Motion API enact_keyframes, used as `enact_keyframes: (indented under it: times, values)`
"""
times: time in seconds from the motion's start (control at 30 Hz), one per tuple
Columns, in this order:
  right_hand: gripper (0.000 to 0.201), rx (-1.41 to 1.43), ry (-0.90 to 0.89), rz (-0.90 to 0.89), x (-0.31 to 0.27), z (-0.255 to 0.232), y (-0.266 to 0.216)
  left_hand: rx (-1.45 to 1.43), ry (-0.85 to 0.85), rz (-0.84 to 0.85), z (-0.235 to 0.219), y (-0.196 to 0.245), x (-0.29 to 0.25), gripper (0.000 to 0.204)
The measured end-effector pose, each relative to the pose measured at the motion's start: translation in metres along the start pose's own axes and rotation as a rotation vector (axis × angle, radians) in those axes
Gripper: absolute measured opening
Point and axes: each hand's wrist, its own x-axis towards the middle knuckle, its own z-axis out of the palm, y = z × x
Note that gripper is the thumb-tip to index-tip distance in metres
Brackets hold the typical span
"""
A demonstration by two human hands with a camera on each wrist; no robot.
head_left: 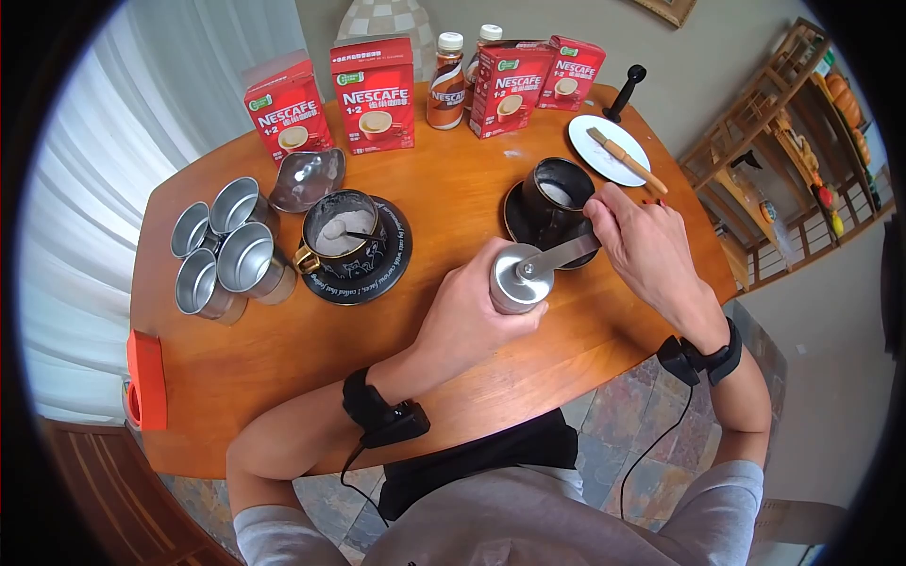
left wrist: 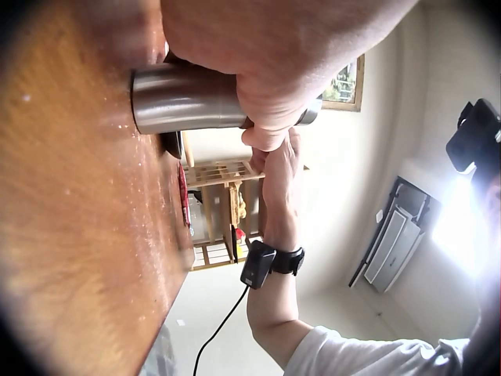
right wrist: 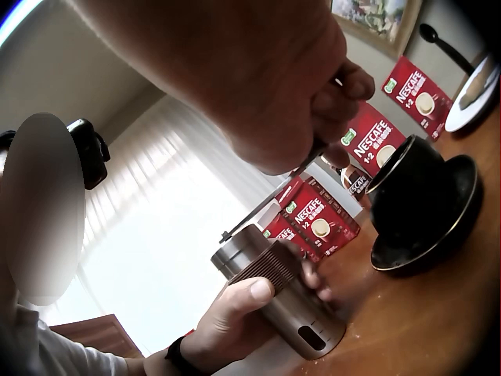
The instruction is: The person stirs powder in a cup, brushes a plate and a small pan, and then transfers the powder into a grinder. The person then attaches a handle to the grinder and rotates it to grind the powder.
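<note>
A silver hand coffee grinder (head_left: 517, 294) stands at the front middle of the table, its base down at the wood in the left wrist view. My left hand (head_left: 467, 307) wraps round the ribbed body. On top sits a flat metal crank (head_left: 566, 252); my right hand (head_left: 651, 247) grips its outer end, the knob hidden inside the fingers. Just behind the grinder, a black cup (right wrist: 403, 192) with white powder inside rests on a black saucer (right wrist: 462, 207). Farther left, a black cup with a gold handle (head_left: 307, 260) holds pale powder and a spoon, on its own lettered saucer (head_left: 389, 269).
Several metal cups (head_left: 253, 259) cluster at the left beside a dark, shiny dish (head_left: 310, 177). Red Nescafe boxes (head_left: 376, 113) and bottles (head_left: 446, 90) line the back. At right are a white plate (head_left: 590, 156) with a brush (head_left: 626, 160) and a black scoop (head_left: 623, 94).
</note>
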Motion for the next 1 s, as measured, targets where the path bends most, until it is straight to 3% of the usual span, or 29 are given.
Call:
enact_keyframes:
  times: [1.0]
  values:
    - [0.008,0.018,-0.033,-0.024,-0.053,-0.022,-0.021,-0.025,-0.005,-0.022,-0.002,-0.002,-0.001,0.042]
